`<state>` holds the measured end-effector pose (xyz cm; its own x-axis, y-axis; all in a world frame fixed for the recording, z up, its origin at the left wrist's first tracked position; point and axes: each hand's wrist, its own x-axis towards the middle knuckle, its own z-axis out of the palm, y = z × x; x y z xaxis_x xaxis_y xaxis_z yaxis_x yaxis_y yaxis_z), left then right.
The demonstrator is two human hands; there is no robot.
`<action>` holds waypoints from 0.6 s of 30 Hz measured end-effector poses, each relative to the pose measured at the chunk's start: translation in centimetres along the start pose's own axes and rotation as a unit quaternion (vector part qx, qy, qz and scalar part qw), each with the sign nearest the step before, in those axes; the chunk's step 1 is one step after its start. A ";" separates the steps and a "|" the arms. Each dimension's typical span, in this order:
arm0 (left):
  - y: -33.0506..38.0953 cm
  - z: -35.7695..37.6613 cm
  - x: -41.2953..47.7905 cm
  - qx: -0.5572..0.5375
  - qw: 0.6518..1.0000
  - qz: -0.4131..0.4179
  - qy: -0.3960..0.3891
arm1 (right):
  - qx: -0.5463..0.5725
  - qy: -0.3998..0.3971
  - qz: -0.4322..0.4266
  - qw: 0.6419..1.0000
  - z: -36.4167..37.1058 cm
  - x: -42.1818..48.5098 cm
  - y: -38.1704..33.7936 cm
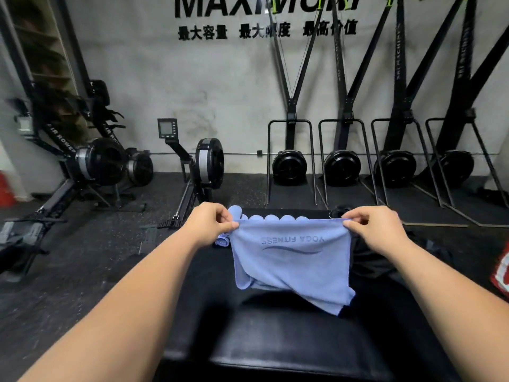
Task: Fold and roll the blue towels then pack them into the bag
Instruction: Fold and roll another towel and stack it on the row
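- While the blue towel [292, 257] is held up by its two upper corners, the step in hand is judged to be the squaring of the cloth before a first fold.
- For a clean fold, the top edge is best kept taut and level. The crumpled lower part, which is draped onto the black tabletop [289, 340], is best shaken flat before the cloth is laid down.
- The left hand [209, 224] is raised at the towel's left corner, with thumb and fingers [230, 224] pinched together on the hem.
- The right hand [377, 227] is set likewise at the right corner, its fingers [348, 223] clamped on the cloth.
- Both forearms are stretched forward and well apart, so the hem is drawn nearly straight between them; the print is seen upside down.
- A row of rolled towels [271, 218] is seen just behind the held edge, at the far end of the tabletop.
- What is taken for the dark bag [374, 260] lies below the right hand, partly hidden by the towel.
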<state>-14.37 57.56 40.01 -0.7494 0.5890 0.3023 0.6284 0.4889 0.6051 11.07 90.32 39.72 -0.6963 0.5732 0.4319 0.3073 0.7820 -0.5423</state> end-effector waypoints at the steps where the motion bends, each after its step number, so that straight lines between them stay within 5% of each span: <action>1: 0.8 -1.0 0.1 -0.012 1.000 0.005 0.014 | 0.020 0.017 0.001 1.000 -1.2 0.2 -0.6; 7: 5.0 -5.9 0.5 -0.027 0.994 0.062 0.089 | 0.101 0.117 -0.012 0.988 -6.1 1.2 -4.4; 18: 6.9 -8.3 -0.1 0.025 0.980 0.061 0.190 | 0.112 0.149 -0.006 0.983 -8.2 1.3 -7.4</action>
<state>-11.71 55.50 50.29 -0.6857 0.3673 0.6284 0.7203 0.4666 0.5133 13.20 87.28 50.18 -0.4683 0.6361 0.6133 0.1270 0.7353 -0.6657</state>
